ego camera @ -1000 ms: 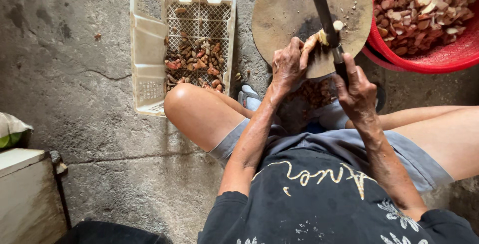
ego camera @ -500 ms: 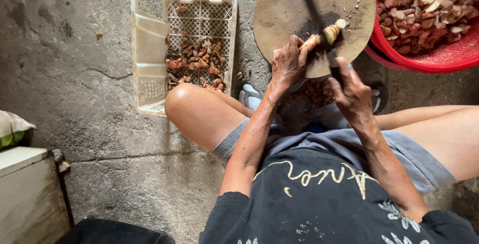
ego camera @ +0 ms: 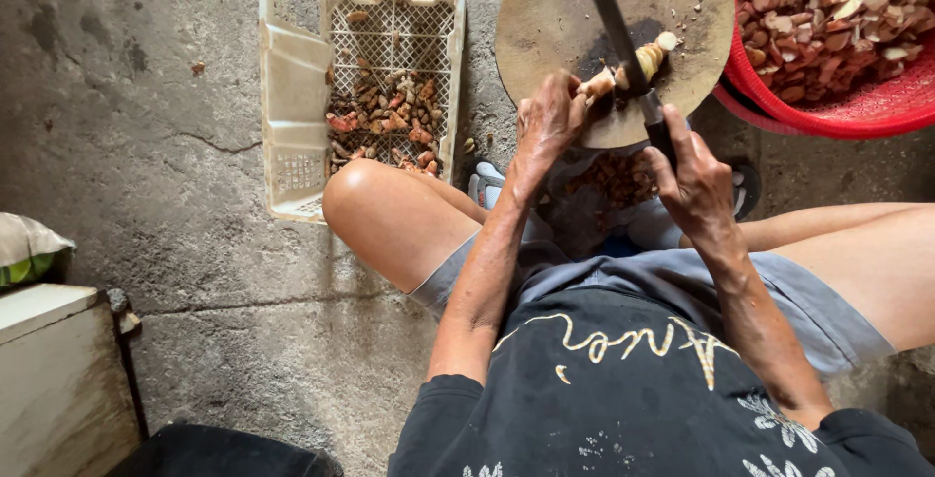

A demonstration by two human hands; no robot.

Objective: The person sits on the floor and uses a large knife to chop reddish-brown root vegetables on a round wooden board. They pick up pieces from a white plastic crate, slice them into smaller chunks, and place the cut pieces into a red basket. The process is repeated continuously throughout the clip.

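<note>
A round wooden chopping block (ego camera: 555, 19) lies on the concrete floor in front of my knees. My left hand (ego camera: 547, 124) pins a pale root piece (ego camera: 633, 66) at the block's near edge; cut slices show at its far end. My right hand (ego camera: 693, 180) grips the dark handle of a long knife (ego camera: 609, 14), whose blade crosses the root piece and runs up over the block.
A white plastic crate (ego camera: 292, 97) with several brown root pieces stands at the left of the block. A red basket (ego camera: 847, 112) full of cut pieces sits at the top right. A pale box (ego camera: 49, 380) and a sack edge lie at the left.
The knife blade has come down across the root piece and more slices lie at its end. Both hands stay at the block's near edge.
</note>
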